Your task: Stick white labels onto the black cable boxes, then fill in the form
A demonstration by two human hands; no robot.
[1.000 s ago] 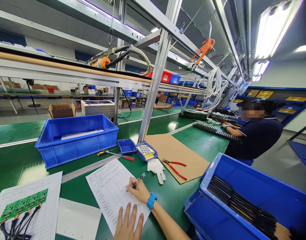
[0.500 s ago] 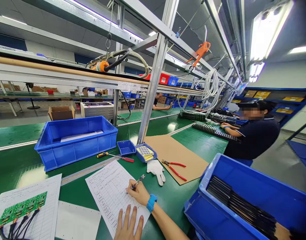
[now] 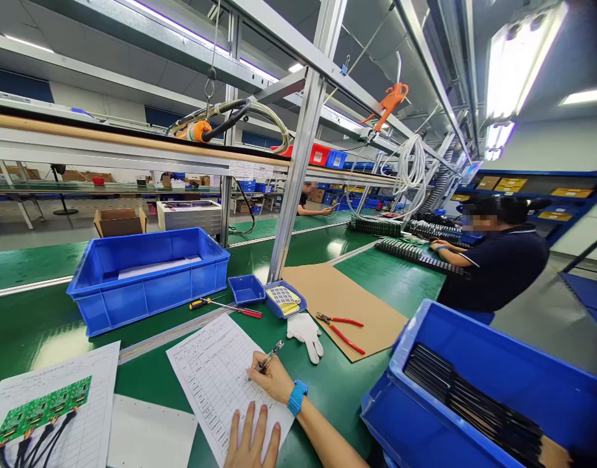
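Note:
My right hand (image 3: 275,380), with a blue wristband (image 3: 297,396), is closed round a pen (image 3: 270,355) whose tip rests on a printed form sheet (image 3: 213,370) on the green bench. My left hand (image 3: 252,441) lies flat with fingers stretched out on the sheet's near edge, holding nothing. A white glove (image 3: 305,333) lies just beyond the pen hand.
Red-handled pliers (image 3: 342,327) lie on a cardboard sheet (image 3: 337,289). A screwdriver (image 3: 225,307), two small blue trays (image 3: 247,289) and a large blue bin (image 3: 147,276) sit behind the form. Another blue bin (image 3: 473,396) is at right, a green circuit board (image 3: 39,409) at left. A co-worker (image 3: 497,260) sits further along.
Both hands stay on the form. The view has shifted slightly; the pen hand sits a touch lower on the sheet.

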